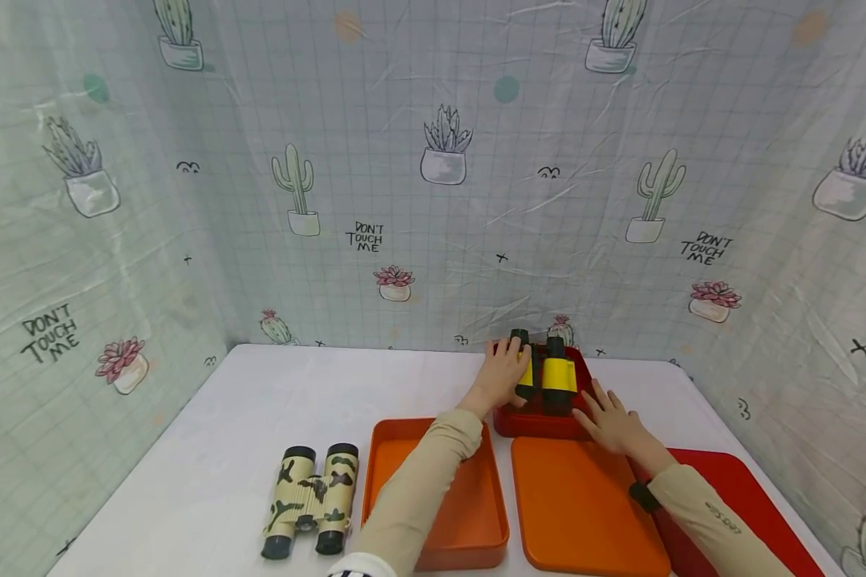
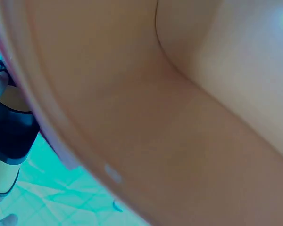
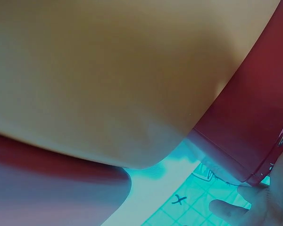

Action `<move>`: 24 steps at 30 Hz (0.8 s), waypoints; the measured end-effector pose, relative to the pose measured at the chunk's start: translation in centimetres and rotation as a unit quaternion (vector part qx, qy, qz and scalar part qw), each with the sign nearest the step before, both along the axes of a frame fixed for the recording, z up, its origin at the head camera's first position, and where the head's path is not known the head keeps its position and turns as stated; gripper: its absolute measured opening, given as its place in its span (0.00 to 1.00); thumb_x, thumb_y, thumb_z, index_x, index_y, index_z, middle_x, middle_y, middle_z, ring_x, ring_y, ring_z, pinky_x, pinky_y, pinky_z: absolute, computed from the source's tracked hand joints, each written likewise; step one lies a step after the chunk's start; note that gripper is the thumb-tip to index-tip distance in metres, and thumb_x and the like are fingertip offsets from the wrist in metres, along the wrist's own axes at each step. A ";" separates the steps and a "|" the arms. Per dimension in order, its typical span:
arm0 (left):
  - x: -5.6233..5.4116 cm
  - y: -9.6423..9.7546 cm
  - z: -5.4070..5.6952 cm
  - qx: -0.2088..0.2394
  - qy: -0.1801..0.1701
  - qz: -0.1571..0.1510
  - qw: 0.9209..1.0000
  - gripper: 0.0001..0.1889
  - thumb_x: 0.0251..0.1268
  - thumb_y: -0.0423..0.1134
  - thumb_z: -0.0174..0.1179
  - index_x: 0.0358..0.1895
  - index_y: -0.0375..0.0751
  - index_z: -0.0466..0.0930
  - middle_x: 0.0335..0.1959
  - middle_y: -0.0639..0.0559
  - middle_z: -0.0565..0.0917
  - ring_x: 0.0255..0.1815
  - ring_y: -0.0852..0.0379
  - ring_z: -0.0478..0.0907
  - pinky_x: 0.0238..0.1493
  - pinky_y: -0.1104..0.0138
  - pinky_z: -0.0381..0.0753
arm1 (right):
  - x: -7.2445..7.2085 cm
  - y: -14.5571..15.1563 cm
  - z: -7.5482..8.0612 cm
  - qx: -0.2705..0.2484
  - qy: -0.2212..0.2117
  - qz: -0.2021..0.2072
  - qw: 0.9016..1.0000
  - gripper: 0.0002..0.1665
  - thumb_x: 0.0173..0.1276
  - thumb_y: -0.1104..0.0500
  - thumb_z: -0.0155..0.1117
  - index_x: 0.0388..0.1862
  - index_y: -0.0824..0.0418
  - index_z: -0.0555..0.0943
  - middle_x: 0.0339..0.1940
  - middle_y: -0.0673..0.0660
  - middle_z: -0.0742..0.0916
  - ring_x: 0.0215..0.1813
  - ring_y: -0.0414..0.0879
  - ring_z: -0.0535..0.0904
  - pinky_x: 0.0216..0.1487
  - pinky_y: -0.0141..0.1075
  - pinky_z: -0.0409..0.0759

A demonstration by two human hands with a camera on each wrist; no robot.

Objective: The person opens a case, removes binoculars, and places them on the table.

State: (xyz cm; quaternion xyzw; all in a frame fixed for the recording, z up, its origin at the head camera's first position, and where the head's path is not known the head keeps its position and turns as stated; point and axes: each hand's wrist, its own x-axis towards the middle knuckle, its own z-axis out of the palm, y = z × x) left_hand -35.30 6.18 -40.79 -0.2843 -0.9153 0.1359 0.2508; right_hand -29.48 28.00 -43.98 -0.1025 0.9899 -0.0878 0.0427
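Observation:
A pair of yellow-and-black binoculars (image 1: 559, 375) lies in a red box (image 1: 541, 425) at the back of the table. My left hand (image 1: 500, 375) grips its left barrel from the side, the fingers partly hiding it. Part of that barrel (image 2: 14, 132) shows at the edge of the left wrist view, between thumb and fingers. My right hand (image 1: 616, 422) rests by the box's right front corner, fingers spread and fairly straight. In the right wrist view those fingers (image 3: 226, 210) lie beside the red box wall (image 3: 236, 136).
Camouflage binoculars (image 1: 309, 501) lie on the white table (image 1: 209, 481) at the left. An orange box (image 1: 469, 513) sits under my left forearm. An orange lid (image 1: 580, 505) and a red lid (image 1: 750, 497) lie at the right, partly under my right arm. A patterned curtain (image 1: 404, 120) surrounds the table.

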 end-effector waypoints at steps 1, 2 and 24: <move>0.0 -0.2 0.2 0.001 0.002 -0.003 1.000 0.50 0.30 0.73 0.59 0.61 0.47 0.62 0.55 0.49 0.66 0.55 0.52 0.65 0.54 0.59 0.68 | 0.0 0.0 0.0 -0.001 0.001 0.001 1.000 0.43 0.68 0.37 0.34 0.67 0.69 0.53 0.70 0.71 0.50 0.65 0.74 0.48 0.54 0.71 0.52; 0.0 -0.3 0.5 0.002 0.006 -0.007 1.000 0.51 0.29 0.73 0.60 0.61 0.47 0.62 0.55 0.49 0.66 0.55 0.52 0.65 0.55 0.59 0.68 | 0.0 0.0 0.0 0.000 0.002 0.002 1.000 0.42 0.68 0.37 0.34 0.68 0.69 0.53 0.70 0.71 0.49 0.65 0.74 0.48 0.54 0.71 0.52; 1.3 -3.8 4.6 0.019 0.005 -0.053 0.998 0.51 0.33 0.71 0.60 0.62 0.46 0.59 0.55 0.46 0.64 0.56 0.50 0.62 0.56 0.51 0.65 | 0.3 0.1 0.0 -0.003 0.011 0.014 1.000 0.42 0.68 0.38 0.36 0.67 0.69 0.54 0.69 0.72 0.51 0.64 0.75 0.49 0.53 0.71 0.53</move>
